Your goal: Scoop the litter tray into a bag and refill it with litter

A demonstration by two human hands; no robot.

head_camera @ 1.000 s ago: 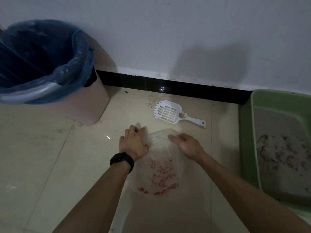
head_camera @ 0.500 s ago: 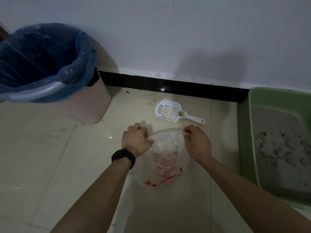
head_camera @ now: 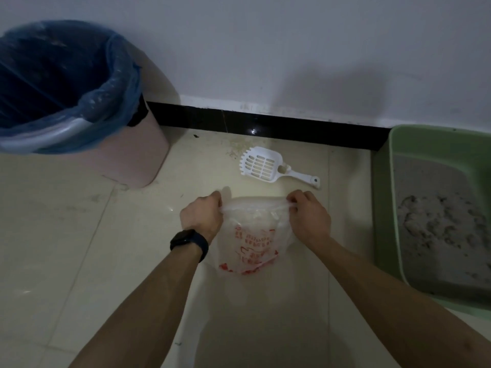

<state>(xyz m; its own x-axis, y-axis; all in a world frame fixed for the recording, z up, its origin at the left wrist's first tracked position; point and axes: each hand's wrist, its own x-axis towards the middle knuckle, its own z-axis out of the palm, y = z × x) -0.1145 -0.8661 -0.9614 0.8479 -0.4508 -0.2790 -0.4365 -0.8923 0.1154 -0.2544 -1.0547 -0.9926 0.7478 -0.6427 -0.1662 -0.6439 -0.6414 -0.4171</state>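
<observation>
Both hands — left hand [head_camera: 202,219], right hand [head_camera: 308,217] — pinched the bag [head_camera: 252,235] mouth apart; the scoop [head_camera: 265,166] lay just beyond, handle pointing right, nearer the right hand.

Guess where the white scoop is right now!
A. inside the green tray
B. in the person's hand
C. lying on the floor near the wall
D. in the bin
C: the scoop lies on the floor untouched, while the left hand and right hand both grip the bag.
</observation>
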